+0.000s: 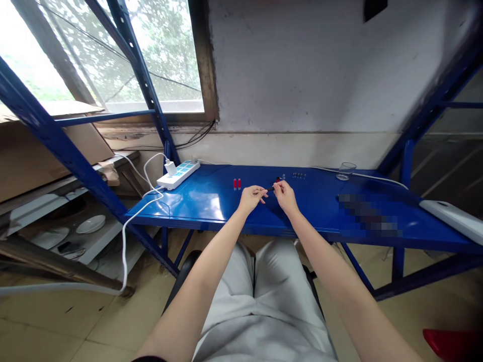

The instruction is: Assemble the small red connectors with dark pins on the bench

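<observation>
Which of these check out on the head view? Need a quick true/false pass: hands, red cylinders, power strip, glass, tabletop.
1. The left hand and right hand both have fingers on a small dark item. True.
2. Two red cylinders are to the right of both hands. False: they are to the left.
3. A white plug sits in the power strip. True.
4. The clear glass is in the right hand. False: it is on the tabletop, toward the wall.
5. The tabletop is blue. True.
</observation>
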A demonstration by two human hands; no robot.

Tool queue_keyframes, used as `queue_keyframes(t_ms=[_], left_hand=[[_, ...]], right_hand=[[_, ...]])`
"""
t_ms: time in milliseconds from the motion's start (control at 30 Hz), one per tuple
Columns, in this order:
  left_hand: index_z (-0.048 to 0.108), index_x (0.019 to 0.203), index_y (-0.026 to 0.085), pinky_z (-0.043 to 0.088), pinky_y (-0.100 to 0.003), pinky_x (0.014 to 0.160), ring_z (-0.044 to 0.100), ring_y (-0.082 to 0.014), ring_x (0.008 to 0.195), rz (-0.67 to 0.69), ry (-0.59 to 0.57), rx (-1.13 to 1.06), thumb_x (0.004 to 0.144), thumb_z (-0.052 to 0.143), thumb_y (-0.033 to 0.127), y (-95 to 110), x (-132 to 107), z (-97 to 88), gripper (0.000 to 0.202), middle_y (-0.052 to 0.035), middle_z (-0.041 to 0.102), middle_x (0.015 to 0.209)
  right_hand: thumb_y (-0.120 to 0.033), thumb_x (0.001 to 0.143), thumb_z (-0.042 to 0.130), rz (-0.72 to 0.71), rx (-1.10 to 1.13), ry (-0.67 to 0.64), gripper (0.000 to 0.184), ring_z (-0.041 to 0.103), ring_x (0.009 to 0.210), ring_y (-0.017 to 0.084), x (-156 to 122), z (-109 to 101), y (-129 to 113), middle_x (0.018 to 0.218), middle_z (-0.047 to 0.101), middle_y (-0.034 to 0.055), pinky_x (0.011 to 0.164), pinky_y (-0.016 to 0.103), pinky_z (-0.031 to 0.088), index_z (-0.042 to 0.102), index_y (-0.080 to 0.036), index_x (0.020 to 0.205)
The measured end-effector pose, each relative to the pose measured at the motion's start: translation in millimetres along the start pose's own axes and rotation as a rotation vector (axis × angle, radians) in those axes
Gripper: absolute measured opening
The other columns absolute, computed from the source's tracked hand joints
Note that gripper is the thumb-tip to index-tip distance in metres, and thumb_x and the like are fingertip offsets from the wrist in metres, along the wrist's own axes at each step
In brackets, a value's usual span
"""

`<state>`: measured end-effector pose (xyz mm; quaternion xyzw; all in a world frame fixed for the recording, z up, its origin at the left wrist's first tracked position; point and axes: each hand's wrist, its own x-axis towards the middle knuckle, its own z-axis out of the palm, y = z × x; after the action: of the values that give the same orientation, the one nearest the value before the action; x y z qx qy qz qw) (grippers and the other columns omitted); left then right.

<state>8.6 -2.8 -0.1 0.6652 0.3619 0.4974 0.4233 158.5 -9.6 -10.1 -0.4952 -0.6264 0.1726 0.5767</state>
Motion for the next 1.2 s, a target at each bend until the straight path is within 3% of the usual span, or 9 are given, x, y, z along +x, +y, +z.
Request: queue_keyframes(t_ms=[200, 467, 600, 1000, 1100, 1200], left_hand=[[0.06, 0.084, 0.013, 0.043, -0.019, 0.046, 0.053, -0.006, 0.042, 0.027, 0.05, 0.021, 0.075, 0.057, 0.041, 1, -1, 4.1, 0.029, -0.0051, 0.066, 0.071], [0.058, 0.089, 0.014, 0.044, -0.017, 0.045, 0.055, -0.0046, 0.044, 0.047, 0.04, -0.016, 0.07, 0.064, 0.035, 1, -3, 6.8, 0.028, -0.0031, 0.062, 0.08], [0.058, 0.089, 0.015, 0.044, -0.017, 0.045, 0.055, -0.0037, 0.044, 0.058, 0.041, 0.017, 0.07, 0.063, 0.034, 1, -4, 6.4, 0.028, -0.0043, 0.062, 0.086], [0.058, 0.092, 0.016, 0.043, -0.02, 0.046, 0.054, -0.0062, 0.046, 0.117, 0.038, 0.16, 0.077, 0.055, 0.035, 0, -3, 8.3, 0.024, -0.0032, 0.062, 0.081], [0.059, 0.09, 0.016, 0.043, -0.02, 0.05, 0.054, -0.0076, 0.049, 0.154, -0.015, 0.263, 0.078, 0.054, 0.035, 10, 5, 2.4, 0.023, -0.0017, 0.063, 0.072], [0.061, 0.086, 0.016, 0.043, -0.021, 0.057, 0.056, -0.0094, 0.056, 0.248, -0.081, 0.435, 0.077, 0.055, 0.037, 32, 23, -12.5, 0.024, -0.0013, 0.063, 0.066]], right_hand=[[-0.051, 0.085, 0.035, 0.015, -0.041, 0.071, 0.037, 0.044, 0.049, 0.01, -1, 2, -7, 0.057, 0.048, -0.0025, 0.052, 0.023, 0.034, 0.051, -0.019, 0.078], [-0.048, 0.087, 0.028, 0.029, -0.09, 0.067, 0.037, 0.048, 0.051, 0.013, 1, 1, -1, 0.055, 0.05, -0.0015, 0.056, 0.025, 0.038, 0.05, -0.018, 0.086], [-0.047, 0.087, 0.026, 0.041, -0.186, 0.083, 0.036, 0.054, 0.058, 0.016, 0, 1, -1, 0.066, 0.057, 0.0033, 0.058, 0.026, 0.038, 0.05, -0.019, 0.092], [-0.043, 0.089, 0.02, 0.018, -0.397, 0.054, 0.04, 0.056, 0.058, 0.02, -4, -2, -6, 0.073, 0.061, 0.0086, 0.055, 0.027, 0.036, 0.049, -0.019, 0.101], [-0.042, 0.089, 0.02, 0.024, -0.356, 0.039, 0.039, 0.054, 0.055, 0.019, -4, -2, -8, 0.069, 0.06, 0.0062, 0.055, 0.026, 0.036, 0.049, -0.019, 0.101], [-0.045, 0.088, 0.023, 0.001, -0.29, 0.011, 0.037, 0.054, 0.055, 0.017, -5, -3, -9, 0.068, 0.059, 0.0038, 0.055, 0.025, 0.036, 0.048, -0.02, 0.101]])
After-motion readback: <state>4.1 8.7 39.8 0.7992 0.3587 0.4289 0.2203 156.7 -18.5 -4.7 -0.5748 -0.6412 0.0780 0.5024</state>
